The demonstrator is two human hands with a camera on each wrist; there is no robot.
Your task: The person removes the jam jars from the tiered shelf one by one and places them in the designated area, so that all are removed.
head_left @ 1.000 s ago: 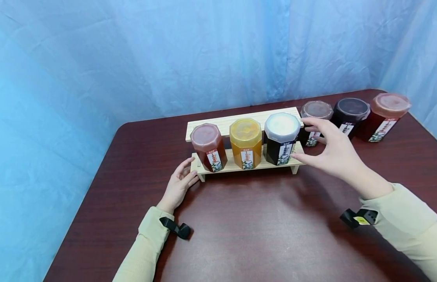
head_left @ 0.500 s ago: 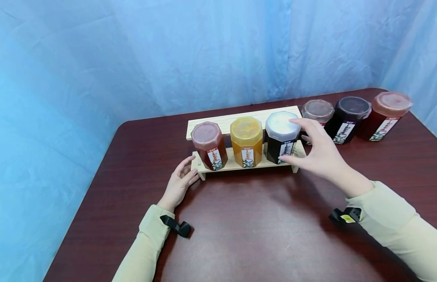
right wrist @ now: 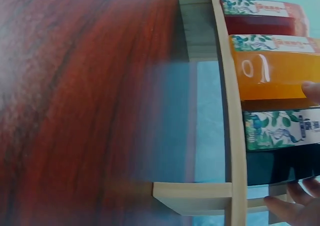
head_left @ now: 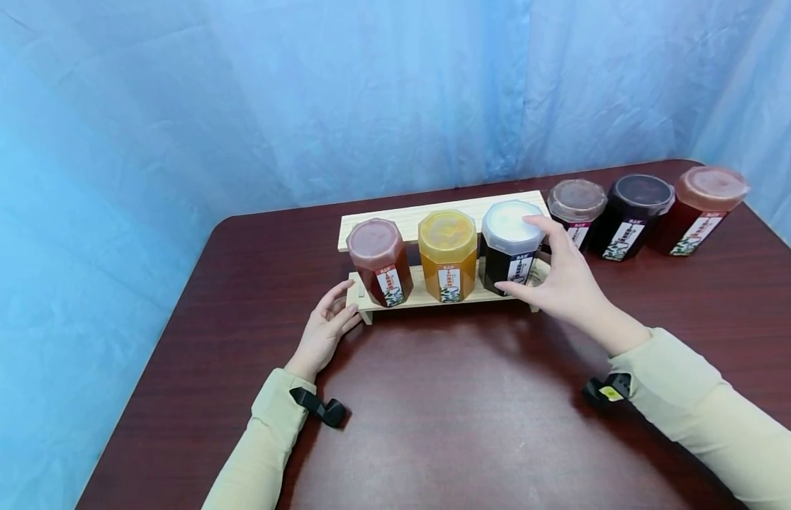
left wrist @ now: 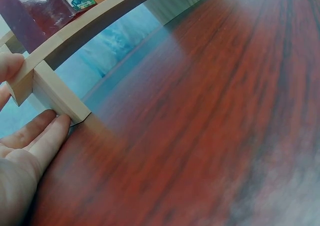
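A two-step wooden rack point(head_left: 408, 297) stands on the table. On its lower step stand a red-brown jar point(head_left: 378, 262), a yellow jar point(head_left: 448, 255) and a dark jar point(head_left: 497, 265) with a whitish lid. My left hand point(head_left: 322, 329) holds the rack's left end; in the left wrist view its fingers point(left wrist: 50, 131) touch the rack's leg below the board. Around the dark jar curls my right hand point(head_left: 564, 280), thumb across the front and index finger at the lid's edge. In the right wrist view, fingertips point(right wrist: 295, 206) lie against the dark jar's side.
Right of the rack stand a dark jar with a brownish lid point(head_left: 577, 205), a black-lidded jar point(head_left: 634, 212) and a red jar point(head_left: 702, 212). The dark red table point(head_left: 434, 404) extends in front. Blue curtains point(head_left: 370, 106) hang behind and at both sides.
My right hand has moved left, from the rack's right end to around the dark jar. The left hand stays at the rack, and the jars keep their places.
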